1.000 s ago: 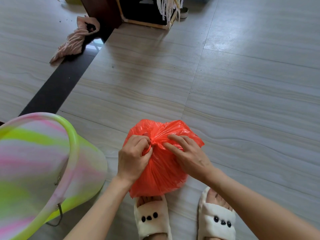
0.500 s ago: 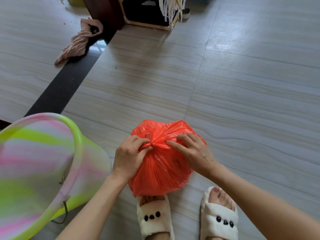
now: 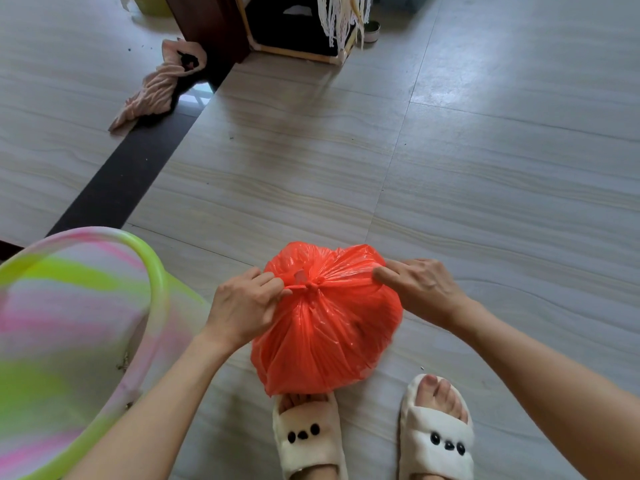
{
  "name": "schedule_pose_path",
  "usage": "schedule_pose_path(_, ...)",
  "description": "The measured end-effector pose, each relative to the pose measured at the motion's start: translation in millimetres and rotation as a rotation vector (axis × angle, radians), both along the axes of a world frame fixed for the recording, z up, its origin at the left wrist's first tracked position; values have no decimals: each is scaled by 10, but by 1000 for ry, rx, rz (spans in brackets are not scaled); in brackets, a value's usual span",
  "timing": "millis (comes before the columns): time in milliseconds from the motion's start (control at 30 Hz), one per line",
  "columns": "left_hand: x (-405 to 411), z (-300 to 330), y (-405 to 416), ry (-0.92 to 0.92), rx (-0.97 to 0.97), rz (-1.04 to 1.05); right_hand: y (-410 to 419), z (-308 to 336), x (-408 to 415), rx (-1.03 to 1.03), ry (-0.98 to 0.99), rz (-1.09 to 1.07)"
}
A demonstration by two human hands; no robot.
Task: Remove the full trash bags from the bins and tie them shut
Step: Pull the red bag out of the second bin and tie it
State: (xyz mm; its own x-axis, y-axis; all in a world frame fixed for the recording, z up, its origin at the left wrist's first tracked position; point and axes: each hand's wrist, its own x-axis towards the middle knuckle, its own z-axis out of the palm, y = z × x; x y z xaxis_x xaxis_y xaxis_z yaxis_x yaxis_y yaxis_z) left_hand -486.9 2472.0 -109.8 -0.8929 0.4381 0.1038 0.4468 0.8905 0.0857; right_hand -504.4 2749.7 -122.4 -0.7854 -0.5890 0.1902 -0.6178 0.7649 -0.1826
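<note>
A full orange trash bag (image 3: 329, 334) stands on the tiled floor just in front of my feet, its top gathered into a small knot (image 3: 311, 285). My left hand (image 3: 242, 303) pinches the thin twisted end of the bag that runs out of the knot to the left. My right hand (image 3: 420, 289) is at the bag's upper right edge, fingers curled on the plastic there. A pink, white and lime-green bin (image 3: 79, 341) sits at the left, tipped toward me, its inside showing no bag.
A crumpled pink cloth (image 3: 159, 86) lies on the floor at the upper left beside a dark floor strip (image 3: 117, 181). A wooden-framed black box with hanging white fringe (image 3: 298, 26) stands at the top. My slippered feet (image 3: 374, 438) are below the bag.
My hands have pulled apart: the right hand moved from the bag's middle out to its right edge, the left drew its end leftward, and a tight knot now shows between them.
</note>
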Motion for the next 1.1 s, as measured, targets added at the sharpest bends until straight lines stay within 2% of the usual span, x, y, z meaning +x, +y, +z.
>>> schedule_pose_path(200, 116, -198, 0, -196, 136, 260, -16, -110, 61, -19, -147, -40)
schedule_pose_path(267, 94, -190, -11, -214, 240, 361, -52, -60, 59, -35, -199, -36)
schedule_pose_path(400, -39, -43, 142, -290, 431, 280, -246, -10, 94, -97, -324, -27)
schedule_pose_path(500, -23, 1, 310, -448, 546, 290, -379, -112, 97, 14, -419, 14)
schedule_pose_path(567, 25, -85, 368, -412, 385, 301, -373, -191, 34, 71, -415, 18)
schedule_pose_path(633, 28, -207, 386, -342, 127, 329, -320, -230, -44, 27, -426, 38)
schedule_pose_path(700, -53, -278, 431, -296, -14, 376, -245, -266, -125, -53, -445, 61)
schedule_pose_path(833, -320, -371, 560, -182, 28, 206, -136, -360, -284, -155, -431, 21)
schedule_pose_path(933, -504, -236, 638, -341, -30, 167, -99, -289, -331, -145, -461, -3)
schedule_pose_path(1100, -724, 472, 1035, -362, -9, 105, 219, 323, -281, -211, -568, -232)
